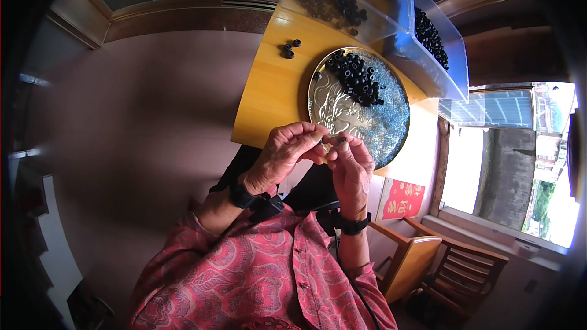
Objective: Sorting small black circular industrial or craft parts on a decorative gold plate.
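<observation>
My left hand (pixel 286 151) and my right hand (pixel 351 174) meet over the near edge of a round golden tray (pixel 327 102) with a raised pattern. The fingertips of both hands are pinched together. Between the right thumb and finger shows the end of a small black piece (pixel 343 140). A dark bit also peeks out at the left fingertips, too small to name. On the tray lies a heap of small black ring-shaped pieces (pixel 356 78). Many tiny clear-bluish pieces (pixel 391 110) cover its right side.
The tray rests on a yellow wooden table (pixel 260 101). A few loose black pieces (pixel 288 49) lie left of it. Behind stand two clear plastic bins, one (pixel 367 27) at the back and one (pixel 449 82) at right, both holding black pieces. A wooden chair (pixel 458 269) is at lower right.
</observation>
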Available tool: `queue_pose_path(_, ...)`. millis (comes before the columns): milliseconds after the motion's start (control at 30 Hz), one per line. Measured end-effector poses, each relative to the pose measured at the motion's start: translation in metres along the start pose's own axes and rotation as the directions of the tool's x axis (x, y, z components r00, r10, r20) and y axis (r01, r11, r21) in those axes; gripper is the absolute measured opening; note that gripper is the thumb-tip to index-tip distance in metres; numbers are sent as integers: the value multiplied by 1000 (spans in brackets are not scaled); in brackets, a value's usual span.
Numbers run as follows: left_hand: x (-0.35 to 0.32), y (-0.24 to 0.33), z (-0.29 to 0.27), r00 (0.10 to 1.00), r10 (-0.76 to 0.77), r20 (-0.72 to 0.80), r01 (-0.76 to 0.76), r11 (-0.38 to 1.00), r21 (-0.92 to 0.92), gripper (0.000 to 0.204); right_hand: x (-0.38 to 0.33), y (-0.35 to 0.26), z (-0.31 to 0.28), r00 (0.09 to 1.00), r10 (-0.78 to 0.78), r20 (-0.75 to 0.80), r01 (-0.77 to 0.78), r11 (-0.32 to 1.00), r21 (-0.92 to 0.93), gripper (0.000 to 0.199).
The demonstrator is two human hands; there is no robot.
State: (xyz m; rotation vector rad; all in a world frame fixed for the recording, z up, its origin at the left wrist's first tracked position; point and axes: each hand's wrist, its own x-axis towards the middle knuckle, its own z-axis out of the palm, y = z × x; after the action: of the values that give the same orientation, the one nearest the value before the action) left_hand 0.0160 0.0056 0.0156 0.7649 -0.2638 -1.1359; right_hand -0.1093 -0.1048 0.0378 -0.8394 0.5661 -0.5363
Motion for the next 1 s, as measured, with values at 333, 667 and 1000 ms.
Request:
queue_pose_path(333, 2, -6, 3, 1000, 18, 11, -19, 997, 70, 26, -6, 5, 0, 980, -196, -43, 167, 914, -371, 24)
queue_pose_path(667, 0, -1, 10, 997, 56, 48, -66, 969, 240, 24, -12, 4, 4, 963, -266, -48, 185, 779, -599, 22)
queue_pose_path(1000, -1, -2, 14, 995, 99, 15, -98, 935, 342, 23, -12, 6, 5, 946, -321, -50, 201, 702, -684, 18)
